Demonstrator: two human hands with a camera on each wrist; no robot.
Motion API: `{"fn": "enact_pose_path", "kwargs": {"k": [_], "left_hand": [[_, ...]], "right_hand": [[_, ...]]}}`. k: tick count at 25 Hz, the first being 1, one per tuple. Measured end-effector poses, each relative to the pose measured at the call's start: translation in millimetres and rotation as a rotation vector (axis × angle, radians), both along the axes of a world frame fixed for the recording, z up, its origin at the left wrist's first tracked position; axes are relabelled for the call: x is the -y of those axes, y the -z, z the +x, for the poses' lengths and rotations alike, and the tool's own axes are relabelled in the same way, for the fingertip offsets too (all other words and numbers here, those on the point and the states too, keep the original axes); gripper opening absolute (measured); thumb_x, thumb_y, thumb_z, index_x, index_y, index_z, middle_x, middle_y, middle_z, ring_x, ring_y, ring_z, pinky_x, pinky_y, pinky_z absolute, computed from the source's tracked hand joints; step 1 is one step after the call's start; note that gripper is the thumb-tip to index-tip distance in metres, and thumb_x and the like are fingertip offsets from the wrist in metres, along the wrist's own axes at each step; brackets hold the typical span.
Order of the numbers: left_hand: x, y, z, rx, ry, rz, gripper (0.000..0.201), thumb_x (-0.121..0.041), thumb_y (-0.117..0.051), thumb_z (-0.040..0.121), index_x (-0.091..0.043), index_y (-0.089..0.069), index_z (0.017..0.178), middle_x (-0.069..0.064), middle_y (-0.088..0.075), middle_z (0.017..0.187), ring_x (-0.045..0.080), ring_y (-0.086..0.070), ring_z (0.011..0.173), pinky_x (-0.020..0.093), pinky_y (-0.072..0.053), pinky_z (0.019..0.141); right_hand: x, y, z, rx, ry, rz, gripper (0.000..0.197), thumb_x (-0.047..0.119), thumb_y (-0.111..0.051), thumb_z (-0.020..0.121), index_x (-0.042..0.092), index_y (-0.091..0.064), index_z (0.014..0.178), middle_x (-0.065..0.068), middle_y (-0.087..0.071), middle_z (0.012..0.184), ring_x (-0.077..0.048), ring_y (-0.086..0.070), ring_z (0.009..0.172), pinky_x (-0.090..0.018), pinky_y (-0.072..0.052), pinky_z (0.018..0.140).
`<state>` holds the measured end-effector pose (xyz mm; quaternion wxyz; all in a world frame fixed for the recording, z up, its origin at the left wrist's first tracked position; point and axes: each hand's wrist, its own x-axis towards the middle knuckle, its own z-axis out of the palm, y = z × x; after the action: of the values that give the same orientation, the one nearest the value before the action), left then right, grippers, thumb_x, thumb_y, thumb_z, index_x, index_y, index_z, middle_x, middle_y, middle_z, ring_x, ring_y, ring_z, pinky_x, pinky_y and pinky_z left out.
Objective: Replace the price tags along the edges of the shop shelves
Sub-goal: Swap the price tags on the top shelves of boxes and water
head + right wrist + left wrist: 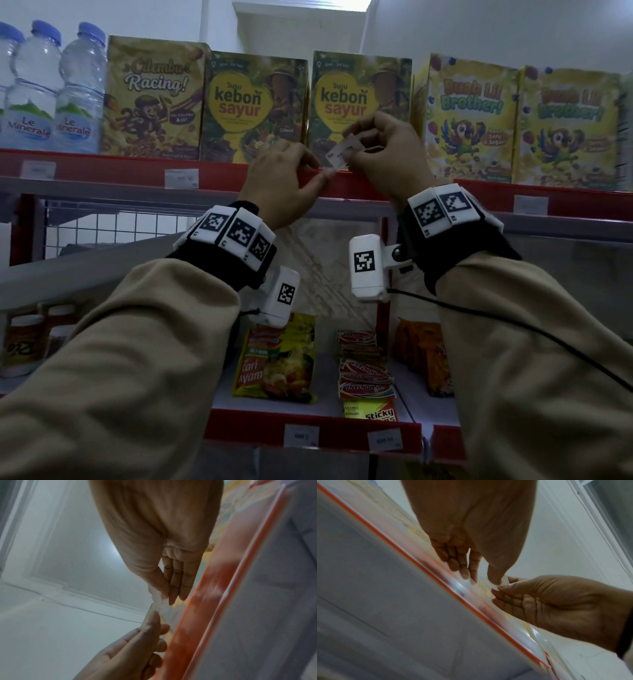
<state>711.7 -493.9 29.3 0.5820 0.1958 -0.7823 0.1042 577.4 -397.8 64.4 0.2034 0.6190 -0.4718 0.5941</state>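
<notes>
**Paper tag held at the red shelf edge**

Paper, thin and white with dark printed figures, forms the small rectangular price tag pinched between both hands just above the red shelf edge. The right hand grips the tag's upper right end between thumb and curled fingers; the left hand holds its lower left corner with thumb and forefinger, its other fingers bent toward the glossy clear strip that fronts the edge. The tag sits tilted, its left end lowest and close to the strip; whether it touches the strip cannot be told.

Beige fabric sleeves and black wrist straps carrying white blocks with square black-and-white markers lie below the hands.

Behind that edge stand flat cardboard cereal boxes: two green-and-yellow "kebon sayur" boxes directly behind the hands, a "Racing!" box to their left, two parrot-printed boxes to the right. Clear plastic water bottles with blue caps stand at the far left. Other white tags sit in the strip along the edge. Below it, a lower shelf holds a crinkled yellow noodle packet and stacked red sachets.
</notes>
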Motion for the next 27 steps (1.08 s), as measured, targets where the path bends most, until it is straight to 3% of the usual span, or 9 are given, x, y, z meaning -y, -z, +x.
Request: {"fn": "enact_pose_path", "kwargs": {"k": [3,6,10,14,16,19,23,27], "left_hand": [[2,-3,-3,-0.043,0.058,0.017,0.034,-0.048,-0.049,0.093,-0.018,-0.062,0.103,0.006,-0.058,0.1,0.023,-0.048,0.099,0.033,-0.031,0.088],[6,-3,-6,-0.068,0.08,0.006,0.025,-0.042,-0.053,0.093,-0.02,-0.062,0.1,0.005,-0.059,0.095,0.021,-0.047,0.095,0.031,-0.031,0.083],[9,-3,-8,-0.088,0.069,-0.033,0.02,-0.032,-0.058,0.091,-0.015,-0.064,0.099,0.007,-0.061,0.096,0.025,-0.049,0.098,0.03,-0.032,0.084],[7,-3,-9,-0.119,0.162,0.004,0.026,-0.038,-0.056,0.088,-0.014,-0.065,0.093,0.001,-0.057,0.089,0.02,-0.051,0.09,0.031,-0.04,0.078],[7,-2,-10,-0.137,0.169,-0.02,0.03,-0.04,-0.055,0.088,-0.012,-0.065,0.09,0.001,-0.057,0.086,0.016,-0.049,0.083,0.028,-0.037,0.073],[11,-3,-10,-0.099,0.08,-0.065,0.026,-0.035,-0.057,0.092,-0.009,-0.064,0.091,0.007,-0.061,0.091,0.018,-0.048,0.085,0.027,-0.032,0.076],[12,-4,-3,-0.082,0.082,-0.066,0.024,-0.034,-0.063,0.089,-0.01,-0.065,0.091,0.004,-0.058,0.091,0.019,-0.051,0.086,0.03,-0.04,0.08],[15,-9,19,0.073,-0.024,-0.126,0.028,-0.034,-0.067,0.085,-0.013,-0.061,0.104,0.008,-0.058,0.104,0.021,-0.051,0.096,0.028,-0.039,0.08]], "right_hand": [[3,8,2,0.119,-0.16,-0.013,0.013,-0.002,-0.065,0.082,0.009,-0.063,0.089,-0.013,-0.066,0.084,-0.013,-0.062,0.071,-0.027,-0.052,0.066],[4,8,0,0.09,-0.162,0.006,0.017,-0.001,-0.066,0.082,0.016,-0.062,0.082,-0.02,-0.067,0.089,-0.016,-0.062,0.075,-0.032,-0.053,0.07],[4,1,-3,-0.023,-0.095,0.057,0.014,0.0,-0.064,0.082,0.011,-0.063,0.091,-0.016,-0.068,0.094,-0.023,-0.066,0.086,-0.039,-0.055,0.077],[6,-4,-7,-0.112,-0.033,0.094,0.018,0.004,-0.063,0.082,0.007,-0.065,0.1,-0.014,-0.067,0.094,-0.027,-0.066,0.088,-0.043,-0.056,0.077],[7,-3,-9,-0.119,-0.06,0.094,0.017,0.004,-0.064,0.083,0.005,-0.065,0.1,-0.016,-0.068,0.094,-0.029,-0.066,0.089,-0.044,-0.055,0.076],[6,-2,-10,-0.153,-0.068,0.089,0.015,0.007,-0.064,0.085,0.008,-0.066,0.099,-0.014,-0.068,0.093,-0.026,-0.066,0.087,-0.039,-0.055,0.075],[1,-8,-11,-0.405,0.175,0.067,0.009,0.013,-0.065,0.085,0.017,-0.071,0.091,0.004,-0.062,0.081,-0.009,-0.059,0.078,-0.024,-0.049,0.072],[6,-12,-11,-0.271,0.162,0.019,0.006,0.013,-0.07,0.083,0.014,-0.067,0.088,0.001,-0.065,0.082,-0.013,-0.063,0.081,-0.028,-0.053,0.079]]}}
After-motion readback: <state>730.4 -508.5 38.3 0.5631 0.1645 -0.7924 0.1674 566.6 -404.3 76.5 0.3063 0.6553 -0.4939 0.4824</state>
